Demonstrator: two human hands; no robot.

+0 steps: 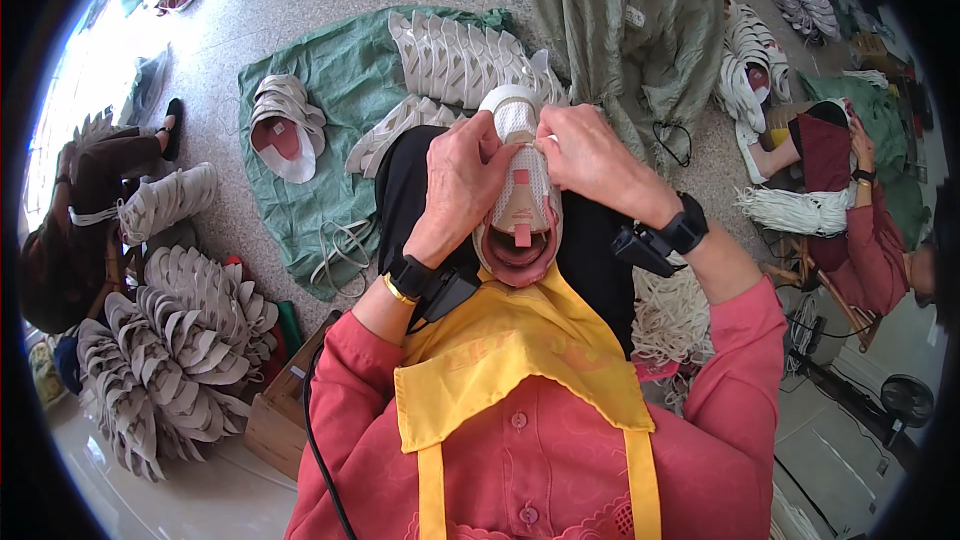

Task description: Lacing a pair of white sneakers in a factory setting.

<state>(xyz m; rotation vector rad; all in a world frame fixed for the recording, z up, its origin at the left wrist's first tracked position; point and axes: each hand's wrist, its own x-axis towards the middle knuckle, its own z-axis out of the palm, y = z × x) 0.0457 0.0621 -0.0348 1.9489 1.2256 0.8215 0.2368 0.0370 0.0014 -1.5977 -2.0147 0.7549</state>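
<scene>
A white mesh shoe [538, 202] with a pink lining rests on my lap, its toe pointing away from me. My left hand [462, 183] is closed against the shoe's left side, thumb and finger at the lacing area. My right hand [597, 162] pinches at the other side, near the front of the tongue. Between the fingertips a short pale strand, apparently a shoelace [521, 144], crosses the tongue. Its ends are hidden by my fingers. A yellow apron [510, 350] covers my lap behind the heel.
Ahead, a green sheet [345, 70] bears a row of white shoe uppers [455, 55], a nested stack [288, 130] and loose laces [342, 252]. More uppers [170, 350] pile up at left. White laces [672, 315] lie by my right side. Co-workers sit on both sides.
</scene>
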